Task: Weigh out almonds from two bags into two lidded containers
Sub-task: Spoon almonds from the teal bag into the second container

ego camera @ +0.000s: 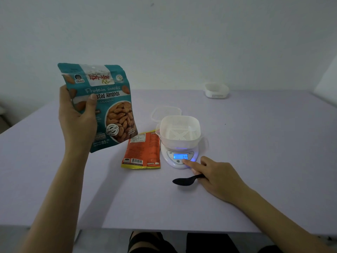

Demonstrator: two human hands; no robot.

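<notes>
- Knees in dark clothing show below near table edge, closest to cam
- Table has plain pale lilac top, matte; near edge runs across bottom of view, far edge meets wall
- Wall behind is bare, pale grey-white w/ one small dark mark high up; room dim, a white shape at far right edge
- Left hand raised above table's left side, holds teal almond bag upright, slightly tilted; thumb pressed on front, fingers wrapped behind, firm pinch on bag's left side
- Right hand low over table, index finger stretched out touching button area of scale; other fingers curled round handle of black spoon, bowl of spoon pointing left, just off or on table – can't tell
- Scale is white, lit blue display, reads approx 39
- White container sits on scale platform, open, ribbed base, looks empty
- Clear lid lies flat on table just behind container
- Orange almond bag lies flat, back side up w/ barcode, just left of scale, touching or nearly so
- 2nd white container stands at far edge, right of centre, well apart from rest
</notes>
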